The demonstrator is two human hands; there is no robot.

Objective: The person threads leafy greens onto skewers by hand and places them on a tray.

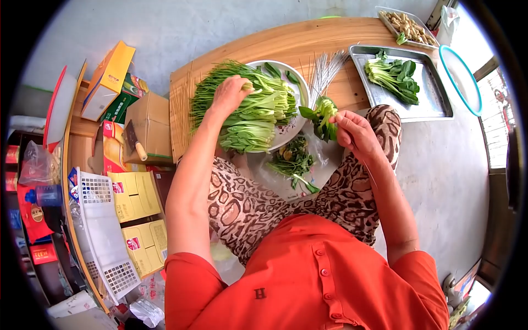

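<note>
On the wooden table [187, 77], a heap of green leafy stalks [250, 110] partly covers a white plate [298, 118]. My left hand [231, 93] rests on top of the heap with its fingers curled; what they hold, if anything, is too small to make out. To the right, my right hand [356, 132] pinches a small bundle of greens [325, 118] beside the plate's edge, and a thin stick runs back under that hand. Thin metal skewers [328, 69] lie just beyond the bundle. A metal tray [379, 102] holds more leafy greens [393, 77].
A clear tray of pale brown pieces [410, 27] stands at the back right, near a blue-rimmed round item [461, 80]. Boxes [148, 124] and a white basket [99, 220] are at the left. Loose leaves [294, 159] lie in a plastic bag between the knees.
</note>
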